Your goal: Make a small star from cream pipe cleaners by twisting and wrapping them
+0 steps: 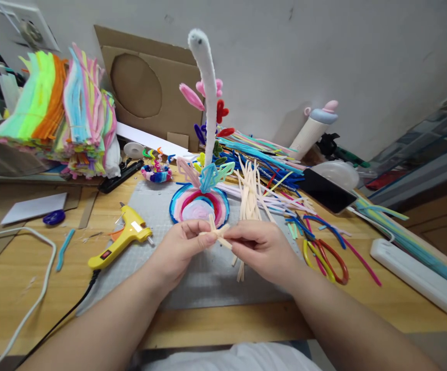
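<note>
Because the left hand (pixel 185 242) and right hand (pixel 265 248) pinch the cream piece (pixel 220 233), fingertips (pixel 209 237) nearly together, uneven pulling could skew it.

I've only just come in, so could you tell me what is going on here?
The left hand and right hand pinch a small cream pipe-cleaner piece between them. In front stands a round, multicoloured pipe-cleaner base with a tall white stem. The yellow glue gun lies to the left.

There are two hands (pixel 187 247), one glue gun (pixel 127 230), one phone (pixel 328 190), one power strip (pixel 420 279) and one wall socket (pixel 31 31).
</note>
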